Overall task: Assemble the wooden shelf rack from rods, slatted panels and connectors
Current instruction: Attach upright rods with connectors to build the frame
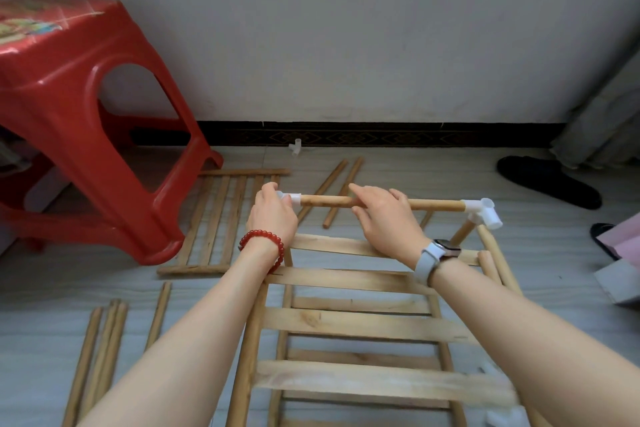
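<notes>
A partly built rack [363,322] of slatted panels lies in front of me on the floor. Across its far end runs a wooden rod [433,205]. My left hand [273,218] grips a white connector [292,199] on the rod's left end. My right hand [384,215] holds the rod near its middle, thumb under and fingers over. Another white connector [485,213] joins the rod's right end to two more rods.
A red plastic stool [79,121] stands at the left. A spare slatted panel [221,218] lies beside it, loose rods [104,350] at the near left and two [341,185] behind the rack. A lone connector [295,148] sits by the wall. Black slippers [547,180] lie at the right.
</notes>
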### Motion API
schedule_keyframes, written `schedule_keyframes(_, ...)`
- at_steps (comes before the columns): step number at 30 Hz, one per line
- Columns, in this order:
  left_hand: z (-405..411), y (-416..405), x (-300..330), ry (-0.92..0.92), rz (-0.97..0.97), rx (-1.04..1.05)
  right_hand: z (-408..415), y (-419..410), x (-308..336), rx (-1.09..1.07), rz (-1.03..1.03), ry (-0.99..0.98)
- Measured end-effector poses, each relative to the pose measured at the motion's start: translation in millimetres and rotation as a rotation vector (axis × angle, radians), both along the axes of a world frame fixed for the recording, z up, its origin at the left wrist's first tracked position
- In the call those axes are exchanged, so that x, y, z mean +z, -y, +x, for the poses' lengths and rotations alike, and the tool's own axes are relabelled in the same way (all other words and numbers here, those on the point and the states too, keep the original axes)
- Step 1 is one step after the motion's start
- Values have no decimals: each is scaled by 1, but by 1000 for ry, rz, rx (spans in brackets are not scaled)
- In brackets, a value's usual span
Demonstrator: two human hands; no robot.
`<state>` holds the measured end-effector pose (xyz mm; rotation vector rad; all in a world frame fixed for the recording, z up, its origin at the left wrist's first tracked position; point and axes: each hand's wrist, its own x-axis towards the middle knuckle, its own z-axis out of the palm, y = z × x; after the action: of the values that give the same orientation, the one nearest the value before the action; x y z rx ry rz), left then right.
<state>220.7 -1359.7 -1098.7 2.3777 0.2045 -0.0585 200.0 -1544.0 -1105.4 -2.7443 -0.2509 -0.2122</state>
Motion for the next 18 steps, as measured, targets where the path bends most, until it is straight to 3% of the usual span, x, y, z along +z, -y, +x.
schedule_keyframes(3, -10, 1, 5, 90, 217, -29, -31, 34, 13, -85, 151, 124)
schedule_keyframes(5, -24, 4, 10, 147, 367, -93, -59, 69, 16, -251, 159, 138)
schedule_keyframes(8, -60, 20, 13, 268, 473, -281, -106, 119, 11, -571, 264, -79)
schedule_keyframes(12, -121, 47, 17, 99, 440, -673, -163, 131, 3, -700, 889, -530)
schedule_keyframes(14, -148, 52, 17, 21, 471, -805, -177, 121, 4, -694, 1099, -570)
schedule_keyframes(18, -189, 57, 20, -39, 535, -904, -186, 98, 8, -725, 987, -490)
